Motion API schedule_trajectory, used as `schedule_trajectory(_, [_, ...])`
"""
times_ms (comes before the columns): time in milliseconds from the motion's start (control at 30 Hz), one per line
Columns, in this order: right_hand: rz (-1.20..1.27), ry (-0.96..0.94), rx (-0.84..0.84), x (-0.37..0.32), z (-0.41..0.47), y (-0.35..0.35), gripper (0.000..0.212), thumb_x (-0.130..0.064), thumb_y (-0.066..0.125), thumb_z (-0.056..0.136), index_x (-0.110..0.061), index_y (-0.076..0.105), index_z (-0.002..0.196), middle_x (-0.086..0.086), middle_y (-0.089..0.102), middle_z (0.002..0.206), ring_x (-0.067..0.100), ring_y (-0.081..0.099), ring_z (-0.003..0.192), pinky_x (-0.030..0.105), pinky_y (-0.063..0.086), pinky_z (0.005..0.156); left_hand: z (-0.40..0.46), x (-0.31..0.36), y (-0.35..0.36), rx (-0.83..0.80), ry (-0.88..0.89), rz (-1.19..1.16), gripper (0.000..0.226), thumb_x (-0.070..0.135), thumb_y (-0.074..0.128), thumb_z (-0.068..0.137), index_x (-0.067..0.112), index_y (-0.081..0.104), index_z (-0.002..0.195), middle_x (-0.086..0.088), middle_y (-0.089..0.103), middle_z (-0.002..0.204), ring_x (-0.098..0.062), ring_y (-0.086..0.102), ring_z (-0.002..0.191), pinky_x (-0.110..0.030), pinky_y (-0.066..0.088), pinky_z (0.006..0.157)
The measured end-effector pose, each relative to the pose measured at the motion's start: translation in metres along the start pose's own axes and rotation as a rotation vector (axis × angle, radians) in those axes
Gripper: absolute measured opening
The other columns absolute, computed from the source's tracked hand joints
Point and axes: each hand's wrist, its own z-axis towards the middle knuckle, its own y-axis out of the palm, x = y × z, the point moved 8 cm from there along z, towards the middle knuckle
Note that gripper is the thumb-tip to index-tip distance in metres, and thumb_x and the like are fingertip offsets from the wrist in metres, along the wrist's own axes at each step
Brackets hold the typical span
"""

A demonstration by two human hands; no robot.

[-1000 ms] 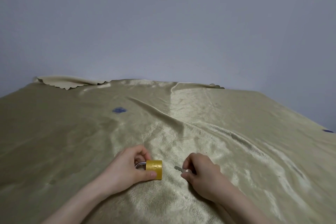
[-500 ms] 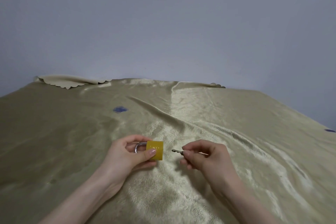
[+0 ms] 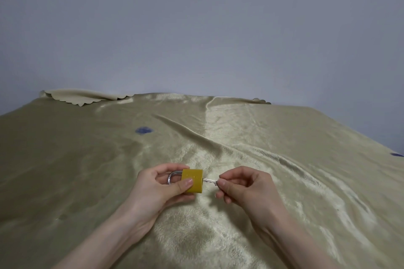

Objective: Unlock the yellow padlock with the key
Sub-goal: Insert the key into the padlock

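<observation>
The yellow padlock [image 3: 193,178] lies on its side in my left hand [image 3: 160,190], thumb on its front face, fingers behind. Its silver shackle [image 3: 172,176] points left and looks closed. My right hand [image 3: 242,186] pinches the head of a small silver key [image 3: 209,180] between thumb and forefinger. The key's blade runs leftward and its tip touches the padlock's right end, where the keyhole is. Both hands are held a little above the cloth.
A wrinkled beige plush cloth [image 3: 284,159] covers the whole surface, with small blue marks [image 3: 143,130] on it. A folded scalloped edge [image 3: 83,96] lies at the far left against a plain grey wall.
Both hands have lifted off the cloth and come together. The key has moved left until its tip meets the padlock's end.
</observation>
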Motion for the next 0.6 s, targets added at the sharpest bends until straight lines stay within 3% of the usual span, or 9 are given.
schedule_trajectory(267, [-0.011,0.004,-0.001,0.002,-0.001,0.001,0.010,0.010,0.070,0.072,0.000,0.068,0.070,0.007,0.067,0.045,0.010,0.056,0.038,0.015,0.049,0.043,-0.003,0.002,0.003,-0.009,0.009,0.028,0.042,0.000,0.078,0.045,0.000,0.070,0.086,-0.007,0.073,0.065,-0.025,0.070,0.067,-0.032,0.059,0.054])
schedule_trajectory(433, [-0.005,-0.030,-0.019,0.000,-0.004,0.008,0.004,0.008,0.071,0.072,0.007,0.067,0.072,0.007,0.066,0.045,0.010,0.057,0.038,0.016,0.050,0.045,-0.008,0.006,0.012,-0.028,0.056,0.096,0.045,0.011,0.083,0.039,0.005,0.071,0.082,-0.012,0.073,0.071,-0.026,0.070,0.069,-0.028,0.058,0.058])
schedule_trajectory(600, [0.106,-0.050,0.021,-0.002,-0.006,0.007,0.003,0.007,0.069,0.074,0.008,0.069,0.078,0.008,0.066,0.047,0.010,0.057,0.040,0.015,0.051,0.047,-0.008,0.001,0.017,-0.025,0.026,-0.083,0.048,0.012,0.082,0.043,0.004,0.070,0.088,-0.015,0.074,0.081,-0.025,0.071,0.074,-0.027,0.058,0.061])
